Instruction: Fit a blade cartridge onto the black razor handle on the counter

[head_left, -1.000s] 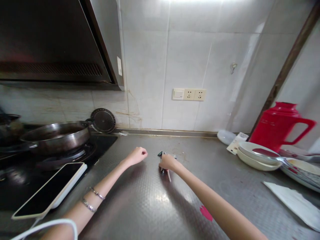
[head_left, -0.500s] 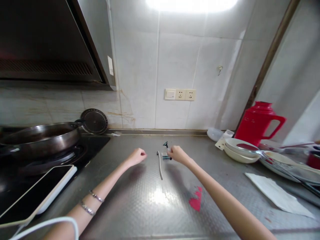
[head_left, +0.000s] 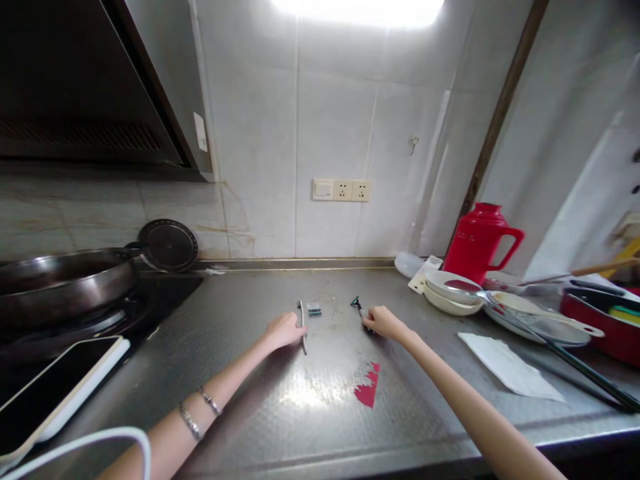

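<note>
Steel counter (head_left: 320,400) carries the parts, now spread apart. Left hand (head_left: 284,330) has moved up beside the grey handle (head_left: 303,325), fingers curled touching it. Small cartridge (head_left: 314,308) lies alone; right hand (head_left: 383,322) pinches the dark razor piece (head_left: 357,305), carried rightward.

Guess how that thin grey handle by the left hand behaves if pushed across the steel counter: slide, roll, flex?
The thin grey handle lies flat on the counter, beside the left hand. It would probably slide: the steel looks smooth and glossy. Its slight curve suggests it pivots rather than rolls. Being so slim, it is probably light; stiffness cannot be judged.
</note>
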`<control>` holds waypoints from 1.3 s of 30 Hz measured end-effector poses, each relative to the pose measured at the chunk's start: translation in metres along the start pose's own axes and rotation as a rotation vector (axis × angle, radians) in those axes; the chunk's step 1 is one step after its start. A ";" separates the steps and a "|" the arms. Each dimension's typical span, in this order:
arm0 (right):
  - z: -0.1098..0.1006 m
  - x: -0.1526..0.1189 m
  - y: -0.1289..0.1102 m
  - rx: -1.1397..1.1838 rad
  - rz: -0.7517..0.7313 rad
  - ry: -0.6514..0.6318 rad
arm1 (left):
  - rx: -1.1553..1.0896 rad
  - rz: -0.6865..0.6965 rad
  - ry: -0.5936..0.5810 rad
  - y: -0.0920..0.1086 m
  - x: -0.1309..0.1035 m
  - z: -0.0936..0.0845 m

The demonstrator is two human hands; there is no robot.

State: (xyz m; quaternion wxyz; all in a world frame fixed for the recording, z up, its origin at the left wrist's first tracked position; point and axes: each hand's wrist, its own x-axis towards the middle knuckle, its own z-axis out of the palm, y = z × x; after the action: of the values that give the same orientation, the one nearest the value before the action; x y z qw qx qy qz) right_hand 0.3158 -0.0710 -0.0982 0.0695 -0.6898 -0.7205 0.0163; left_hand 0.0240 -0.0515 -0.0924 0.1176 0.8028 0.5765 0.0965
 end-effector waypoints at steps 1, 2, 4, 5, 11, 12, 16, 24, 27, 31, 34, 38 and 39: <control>0.000 0.000 0.000 0.003 0.002 0.001 | 0.017 -0.012 -0.008 0.003 0.000 0.001; 0.000 0.000 0.001 0.007 0.004 0.003 | 0.032 -0.022 -0.014 0.006 -0.001 0.001; -0.002 -0.001 0.000 0.014 0.009 0.013 | 0.050 -0.036 -0.014 0.009 -0.002 0.002; -0.004 -0.002 -0.001 0.019 0.011 0.021 | 0.054 -0.038 -0.011 0.010 -0.002 0.003; -0.022 -0.009 -0.013 0.088 0.002 0.097 | 0.059 -0.053 0.039 0.016 -0.005 0.005; -0.026 -0.010 -0.018 0.108 -0.005 0.111 | 0.060 -0.051 0.052 0.019 -0.006 0.005; -0.036 -0.009 -0.039 0.221 -0.034 0.140 | 0.050 0.024 0.110 0.044 -0.008 0.001; -0.038 -0.004 -0.062 0.390 -0.054 0.075 | 0.015 0.146 0.156 0.100 -0.011 0.004; -0.036 -0.004 -0.063 0.398 -0.054 0.071 | 0.005 0.152 0.146 0.109 -0.012 0.009; -0.038 -0.003 -0.060 0.368 -0.038 0.067 | -0.049 0.196 0.160 0.111 -0.013 0.013; -0.046 -0.001 -0.044 0.334 -0.012 0.035 | -0.120 0.221 0.151 0.100 -0.007 0.010; -0.054 0.003 -0.006 0.280 0.029 -0.094 | -0.192 0.237 0.220 0.062 0.014 0.001; -0.054 0.004 0.004 0.263 0.037 -0.130 | -0.200 0.254 0.242 0.050 0.020 0.000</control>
State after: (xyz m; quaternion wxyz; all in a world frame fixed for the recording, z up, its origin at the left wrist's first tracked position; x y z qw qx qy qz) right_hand 0.3259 -0.0712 -0.0453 0.1122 -0.6852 -0.7025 0.1564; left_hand 0.0754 -0.0481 -0.0770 0.1135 0.8359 0.4681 0.2631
